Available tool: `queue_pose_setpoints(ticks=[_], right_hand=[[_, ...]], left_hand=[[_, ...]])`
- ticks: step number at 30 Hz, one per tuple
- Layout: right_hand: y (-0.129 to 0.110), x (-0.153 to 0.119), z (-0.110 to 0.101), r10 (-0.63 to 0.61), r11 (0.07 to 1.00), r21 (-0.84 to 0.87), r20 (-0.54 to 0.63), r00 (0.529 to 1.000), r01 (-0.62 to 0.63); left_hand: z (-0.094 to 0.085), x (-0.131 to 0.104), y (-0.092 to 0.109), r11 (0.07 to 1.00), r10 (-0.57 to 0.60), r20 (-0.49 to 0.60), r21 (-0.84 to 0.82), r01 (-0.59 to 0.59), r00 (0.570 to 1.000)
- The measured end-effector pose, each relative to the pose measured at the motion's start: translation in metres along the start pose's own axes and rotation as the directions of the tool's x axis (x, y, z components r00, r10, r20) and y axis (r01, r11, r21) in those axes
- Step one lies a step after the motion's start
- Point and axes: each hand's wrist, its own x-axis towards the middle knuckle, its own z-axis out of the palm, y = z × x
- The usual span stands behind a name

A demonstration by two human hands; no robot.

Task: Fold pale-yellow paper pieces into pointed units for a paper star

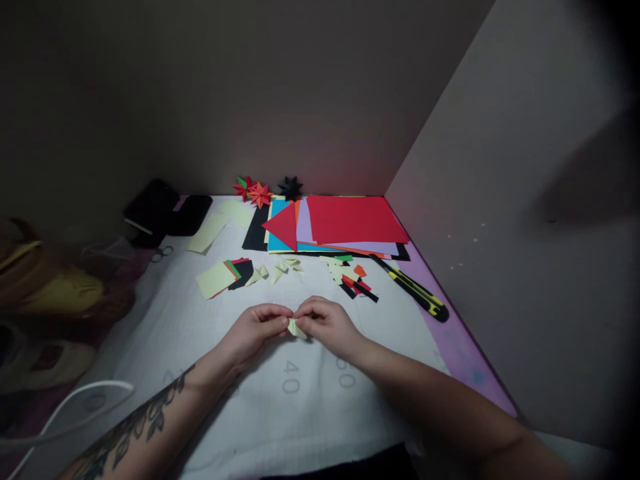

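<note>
Between my two hands is a small folded piece of pale yellow paper (296, 329), held just above the white mat. My left hand (256, 331) pinches its left side between thumb and fingers. On the other side, the thumb and fingers of my right hand (333, 327) press on it. The fingertips hide its upper part. Beyond my hands lie several folded pale yellow paper pieces (285, 267). Left of those is a fanned stack of small paper squares (213, 281) in yellow, green, red and black.
Paper scraps (357, 280) and a yellow-black utility knife (415, 291) lie to the right. Large coloured sheets (357, 220) are stacked at the back, with folded paper stars (260, 195) by the wall. Scissors handles (161, 254) and a white cable (90, 387) are at left.
</note>
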Motion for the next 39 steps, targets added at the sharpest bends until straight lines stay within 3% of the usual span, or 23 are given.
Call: queue_pose_setpoints(ticks=[5,10,16,20,24,28,32,35,39], right_hand=[[0.0,0.0,-0.001,-0.127,0.977,-0.169,0.012,0.992,0.127],[0.002,0.0,-0.002,-0.197,0.954,-0.222,0.043,0.98,0.201],[0.001,0.001,0.0,-0.224,0.947,-0.224,0.059,0.973,0.231],[0.002,0.001,0.002,-0.134,0.977,-0.164,0.015,0.991,0.134],[0.004,0.002,0.002,0.074,0.996,0.045,0.024,0.997,-0.075],[0.004,0.003,0.0,0.137,0.966,0.217,0.041,0.99,-0.143],[0.005,0.002,-0.002,0.039,0.975,0.222,-0.031,0.999,-0.031],[0.003,0.002,-0.002,-0.092,0.988,0.12,-0.043,0.995,0.096],[-0.003,-0.001,0.004,-0.167,0.986,-0.022,-0.063,0.984,0.166]], left_hand=[[0.0,0.001,-0.005,0.996,0.059,-0.013,0.064,-0.058,0.998],[0.001,0.001,-0.007,0.973,0.131,0.032,0.185,-0.135,0.991],[0.006,-0.006,-0.003,0.795,0.271,0.098,0.537,-0.28,0.958],[0.011,-0.01,0.0,0.735,0.307,0.11,0.604,-0.309,0.945],[0.01,-0.01,0.0,0.75,0.301,0.094,0.591,-0.296,0.949],[0.008,-0.008,0.0,0.8,0.291,0.05,0.536,-0.272,0.955],[0.007,-0.008,0.001,0.828,0.307,-0.006,0.494,-0.264,0.952],[0.008,-0.009,0.001,0.813,0.345,-0.013,0.504,-0.292,0.938],[0.011,-0.012,0.001,0.768,0.38,-0.009,0.56,-0.31,0.925]])
